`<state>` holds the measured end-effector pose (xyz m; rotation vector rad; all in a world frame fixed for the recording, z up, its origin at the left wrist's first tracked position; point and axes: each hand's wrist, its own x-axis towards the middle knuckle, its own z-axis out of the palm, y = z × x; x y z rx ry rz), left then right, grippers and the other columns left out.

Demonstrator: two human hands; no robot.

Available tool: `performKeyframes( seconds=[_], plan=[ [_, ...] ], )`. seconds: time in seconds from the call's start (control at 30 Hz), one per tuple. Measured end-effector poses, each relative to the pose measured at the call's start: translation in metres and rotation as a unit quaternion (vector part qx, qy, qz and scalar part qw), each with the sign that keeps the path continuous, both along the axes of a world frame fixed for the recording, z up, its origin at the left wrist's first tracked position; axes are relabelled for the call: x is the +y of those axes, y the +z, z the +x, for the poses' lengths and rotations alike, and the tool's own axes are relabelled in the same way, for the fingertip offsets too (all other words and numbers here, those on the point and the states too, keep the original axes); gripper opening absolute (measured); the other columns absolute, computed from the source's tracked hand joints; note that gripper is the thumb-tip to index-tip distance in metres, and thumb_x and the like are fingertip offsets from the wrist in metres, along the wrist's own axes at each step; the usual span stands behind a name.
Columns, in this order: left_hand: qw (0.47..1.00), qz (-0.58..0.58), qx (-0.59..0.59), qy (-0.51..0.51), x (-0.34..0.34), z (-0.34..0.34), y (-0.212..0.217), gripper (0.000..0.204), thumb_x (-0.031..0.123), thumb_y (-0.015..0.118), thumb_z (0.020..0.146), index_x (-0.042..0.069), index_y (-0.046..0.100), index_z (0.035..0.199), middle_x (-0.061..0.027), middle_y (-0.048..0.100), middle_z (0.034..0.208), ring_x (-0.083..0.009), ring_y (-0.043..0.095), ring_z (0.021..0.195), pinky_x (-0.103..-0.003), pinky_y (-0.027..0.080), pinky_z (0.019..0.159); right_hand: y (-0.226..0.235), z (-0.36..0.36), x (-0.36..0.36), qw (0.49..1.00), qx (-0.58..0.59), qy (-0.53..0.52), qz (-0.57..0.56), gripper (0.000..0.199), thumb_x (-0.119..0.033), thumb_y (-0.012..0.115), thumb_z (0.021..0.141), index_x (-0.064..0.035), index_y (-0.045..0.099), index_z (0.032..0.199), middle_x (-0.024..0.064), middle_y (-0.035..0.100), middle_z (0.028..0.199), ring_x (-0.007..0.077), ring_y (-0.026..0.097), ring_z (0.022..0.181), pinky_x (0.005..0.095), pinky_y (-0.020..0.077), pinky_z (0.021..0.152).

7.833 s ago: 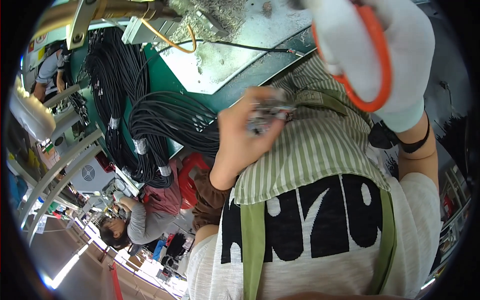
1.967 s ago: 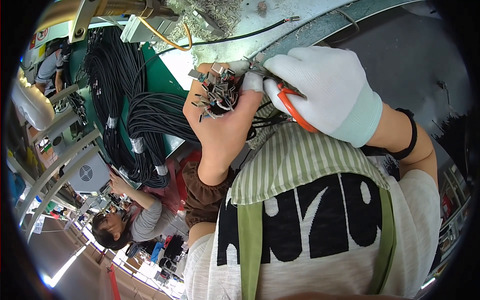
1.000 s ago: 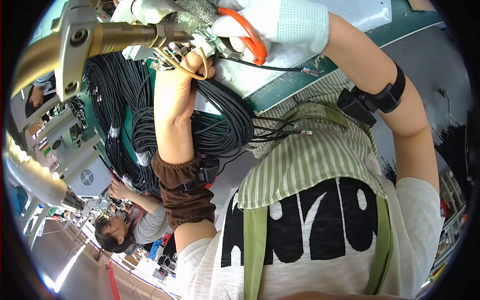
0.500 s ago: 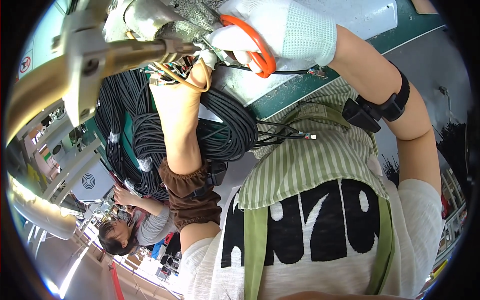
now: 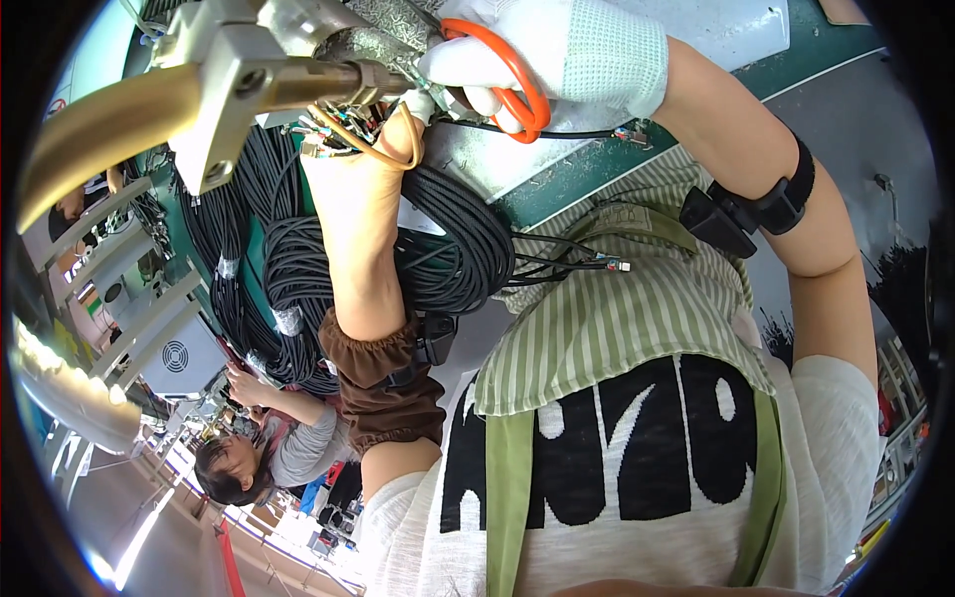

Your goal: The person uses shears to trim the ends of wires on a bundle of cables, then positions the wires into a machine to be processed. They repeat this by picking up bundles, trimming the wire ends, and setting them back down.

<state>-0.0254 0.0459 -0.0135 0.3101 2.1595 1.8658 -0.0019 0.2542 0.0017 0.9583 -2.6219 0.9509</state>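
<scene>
My right hand (image 5: 517,60), in a white knit glove, is closed around a hand tool with orange loop handles (image 5: 537,109); the glove and my left fingertips hide most of its metal end. My left hand (image 5: 398,134), with white covers on its fingertips, pinches at that metal end. A black cable (image 5: 567,134) runs from the fingertips under the right hand to a small connector. A tan loop (image 5: 363,149) curves over the left hand. Many stripped wire ends with connectors (image 5: 338,134) lie beside the left wrist.
Coiled black cables (image 5: 453,244) lie under and left of my left forearm. A brass-coloured pipe with a metal block (image 5: 224,99) crosses the upper left. Metal shavings (image 5: 383,45) cover the work surface behind the hands. Another person (image 5: 288,443) sits at the lower left.
The brass-coloured pipe and block shift slightly right and down in the view. Both hands stay nearly in place, the right one still around the orange-handled tool.
</scene>
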Motion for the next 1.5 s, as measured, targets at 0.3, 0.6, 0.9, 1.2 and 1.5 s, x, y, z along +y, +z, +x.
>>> performKeyframes(
  seconds=[0.3,0.6,0.9,1.2,1.5],
  plan=[
    [0.983,0.131,-0.1,0.084,0.0,0.028,0.006,0.01,0.006,0.059,0.089,-0.003,0.058,0.093,-0.0071,0.06,0.074,-0.0124,0.055,0.062,-0.026,0.046,0.056,-0.01,0.03,0.02,0.955,-0.151,-0.174,-0.188,0.022,-0.019,0.063,0.084,-0.0039,0.053,0.071,0.0116,0.053,0.058,0.0274,0.059,0.056,0.0346,0.0463,0.053],
    [0.98,0.079,-0.152,-0.1,0.003,0.081,0.027,0.015,0.0,0.055,0.09,-0.005,0.054,0.104,-0.0116,0.064,0.083,-0.0122,0.057,0.067,-0.025,0.046,0.057,0.003,0.07,-0.004,0.974,-0.03,-0.201,-0.099,0.027,-0.026,0.062,0.087,-0.0017,0.056,0.078,0.0034,0.053,0.055,0.014,0.054,0.046,0.0279,0.0423,0.047],
    [0.997,0.057,0.035,-0.03,0.005,0.091,0.022,0.024,-0.009,0.057,0.084,-0.002,0.055,0.107,-0.0104,0.065,0.091,-0.0118,0.061,0.076,-0.024,0.048,0.061,0.014,0.074,0.002,0.926,-0.296,-0.055,-0.228,0.026,-0.023,0.06,0.089,0.0004,0.057,0.078,0.008,0.059,0.058,0.0128,0.059,0.047,0.0265,0.0444,0.044],
    [0.933,-0.054,0.303,-0.186,-0.001,0.074,0.012,0.024,-0.01,0.057,0.083,0.001,0.056,0.104,-0.0102,0.064,0.084,-0.0128,0.06,0.07,-0.024,0.046,0.059,0.015,0.084,-0.001,0.675,-0.599,-0.044,-0.427,0.018,-0.018,0.061,0.086,-0.0009,0.059,0.087,0.0073,0.061,0.061,0.0159,0.059,0.047,0.0273,0.0452,0.044],
    [0.989,0.057,-0.129,-0.037,0.004,0.073,0.031,0.022,-0.005,0.066,0.077,-0.002,0.059,0.098,-0.0024,0.06,0.079,-0.0059,0.054,0.065,-0.019,0.044,0.06,0.011,0.091,-0.013,0.974,-0.006,-0.217,-0.064,0.018,-0.017,0.069,0.072,-0.0106,0.061,0.087,0.0048,0.056,0.065,0.024,0.058,0.057,0.0317,0.0453,0.05]
  ],
)
